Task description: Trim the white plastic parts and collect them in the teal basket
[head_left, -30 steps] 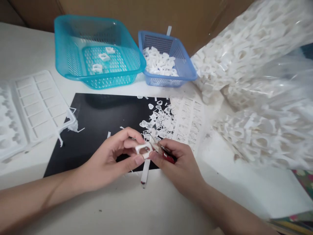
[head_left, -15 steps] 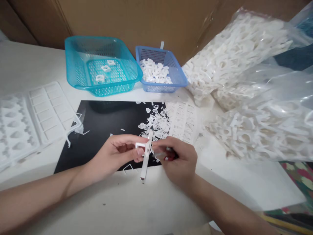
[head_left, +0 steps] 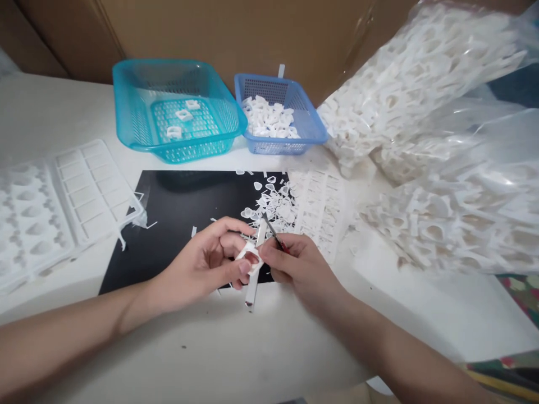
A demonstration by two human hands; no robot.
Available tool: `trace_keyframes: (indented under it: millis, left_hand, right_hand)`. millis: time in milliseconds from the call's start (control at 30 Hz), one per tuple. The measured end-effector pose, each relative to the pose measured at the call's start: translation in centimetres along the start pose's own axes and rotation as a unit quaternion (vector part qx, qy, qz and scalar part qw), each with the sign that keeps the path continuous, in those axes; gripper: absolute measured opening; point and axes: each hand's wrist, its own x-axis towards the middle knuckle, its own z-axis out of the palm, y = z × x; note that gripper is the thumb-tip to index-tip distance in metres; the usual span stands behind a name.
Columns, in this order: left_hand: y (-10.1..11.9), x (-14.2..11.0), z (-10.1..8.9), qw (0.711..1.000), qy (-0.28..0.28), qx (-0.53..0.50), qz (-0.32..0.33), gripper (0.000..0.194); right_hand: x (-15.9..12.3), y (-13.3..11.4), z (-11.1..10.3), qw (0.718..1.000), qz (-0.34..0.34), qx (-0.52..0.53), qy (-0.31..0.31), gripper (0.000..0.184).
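My left hand (head_left: 214, 261) is closed on a small white plastic frame piece (head_left: 254, 259), its thumb and fingers pinching the near side and an opening showing through the middle. Touching the other side of this piece are the fingertips of my right hand (head_left: 297, 261). That hand also grips a slim red-handled tool (head_left: 275, 233), whose dark pointed metal end sticks up and away to the left; its exact kind is not clear. Beneath the piece is a narrow white bar (head_left: 252, 292) with a shiny end, partly hidden by the hands.
A black mat (head_left: 177, 207) bears a heap of white plastic scraps (head_left: 275, 205). Behind stand a teal basket (head_left: 126, 132) with several frame pieces and a blue basket (head_left: 309, 120) of white parts. White moulded trays (head_left: 88, 191) lie left; stuffed clear bags (head_left: 446, 219) crowd the right.
The frame piece has turned and tilted in my left hand. My right hand has rotated so that the tool points up and away, and its fingertips now touch the piece.
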Motion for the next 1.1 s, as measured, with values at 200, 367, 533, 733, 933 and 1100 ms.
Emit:
trace_keyframes:
  millis: [200, 367, 533, 733, 933, 1100]
  left_hand:
    - [-0.4, -0.1, 0.0, 0.997, 0.005, 0.077, 0.011, 0.033]
    - [-0.8, -0.3, 0.0, 0.977, 0.017, 0.182, 0.110, 0.051]
    - [-0.7, -0.4, -0.2, 0.930, 0.015, 0.298, 0.216, 0.058]
    - [-0.4, -0.5, -0.1, 0.892, 0.024, 0.368, 0.261, 0.040]
    - [-0.7, -0.6, 0.1, 0.940, 0.064, 0.292, 0.165, 0.031]
    - [-0.8, -0.4, 0.0, 0.979, 0.111, 0.149, 0.083, 0.035]
  right_hand:
    - [-0.3, 0.2, -0.1, 0.994, 0.071, 0.082, -0.009, 0.044]
    - [-0.6, 0.1, 0.0, 0.991, 0.107, 0.081, 0.006, 0.050]
    - [-0.7, 0.1, 0.4, 0.993, 0.101, 0.027, 0.050, 0.051]
    - [-0.8, 0.3, 0.5, 0.994, 0.072, -0.028, 0.082, 0.048]
    - [-0.7, 0.4, 0.4, 0.992, 0.028, -0.073, 0.098, 0.049]
    - [-1.4, -0.3, -0.9, 0.975, -0.134, -0.150, 0.096, 0.021]
